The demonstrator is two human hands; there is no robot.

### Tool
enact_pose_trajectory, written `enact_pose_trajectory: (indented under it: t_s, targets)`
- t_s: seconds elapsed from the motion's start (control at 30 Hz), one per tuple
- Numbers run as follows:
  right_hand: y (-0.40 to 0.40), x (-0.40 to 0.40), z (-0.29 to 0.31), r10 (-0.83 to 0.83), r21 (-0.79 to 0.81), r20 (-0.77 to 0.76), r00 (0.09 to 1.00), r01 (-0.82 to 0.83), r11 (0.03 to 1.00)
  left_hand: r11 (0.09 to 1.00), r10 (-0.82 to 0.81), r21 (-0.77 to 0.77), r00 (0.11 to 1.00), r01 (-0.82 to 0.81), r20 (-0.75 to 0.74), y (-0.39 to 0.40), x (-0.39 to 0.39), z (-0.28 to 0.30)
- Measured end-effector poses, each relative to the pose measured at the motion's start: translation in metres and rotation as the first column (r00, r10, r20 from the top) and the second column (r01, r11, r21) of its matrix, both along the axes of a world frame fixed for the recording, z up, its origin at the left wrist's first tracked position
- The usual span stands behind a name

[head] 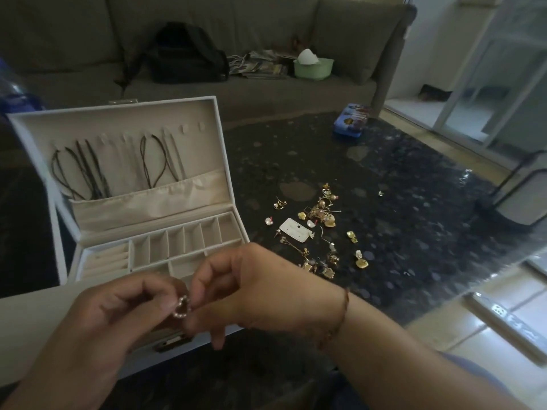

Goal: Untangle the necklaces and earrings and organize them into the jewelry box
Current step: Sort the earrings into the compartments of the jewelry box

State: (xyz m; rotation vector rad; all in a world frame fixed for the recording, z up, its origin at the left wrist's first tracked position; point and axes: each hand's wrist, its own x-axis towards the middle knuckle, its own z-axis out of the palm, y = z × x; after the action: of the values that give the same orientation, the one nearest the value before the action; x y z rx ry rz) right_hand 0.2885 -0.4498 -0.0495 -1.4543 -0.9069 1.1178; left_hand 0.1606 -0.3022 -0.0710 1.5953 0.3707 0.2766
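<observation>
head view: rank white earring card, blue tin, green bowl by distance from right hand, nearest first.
From the right hand:
1. white earring card, on the dark table just beyond the hand, amid the loose earrings.
2. blue tin, at the table's far edge, to the right.
3. green bowl, on the sofa behind the table.

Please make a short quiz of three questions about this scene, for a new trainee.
1. True or false: the jewelry box lid is open.
2. What do both hands hold? A) a heart-shaped pearl earring B) a black cord necklace C) the white earring card
3. Fill in: the earring pile lies on the dark table, to the ____ of the box.

Key: 1 true; 2 A, pinched between left hand and right hand; 3 right.
</observation>
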Motion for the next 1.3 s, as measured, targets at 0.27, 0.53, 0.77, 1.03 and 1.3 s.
enact_pose_trajectory:
  t_s: [0.27,0.53,0.77,1.03,1.3]
  targets:
    - [-0.041,0.049,0.013,-0.224,0.074,0.057,0.973,0.219,0.973,0.795,-0.175,-0.564,0.975,0.222,0.136,0.012,0.007,0.003]
    - [-0.116,0.121,-0.018,-0.675,-0.086,0.236,0.699,0.707,0.702,0.913,-0.225,-0.358,0.974,0.195,-0.042,-0.026,0.055,0.025]
    - [-0.118,0.115,-0.033,-0.257,-0.160,0.814,0.521,0.627,0.762,0.989,-0.070,-0.138,0.995,0.059,-0.070,-0.052,0.122,0.026]
    - [-0.128,0.126,-0.036,-0.270,-0.162,0.818,0.507,0.654,0.739,0.997,-0.021,-0.072,1.000,0.020,-0.012,-0.059,0.155,0.014]
    - [-0.116,0.113,-0.042,0.053,-0.286,0.862,0.503,0.399,0.871,0.985,-0.015,-0.172,0.997,0.027,0.075,-0.050,0.157,-0.003]
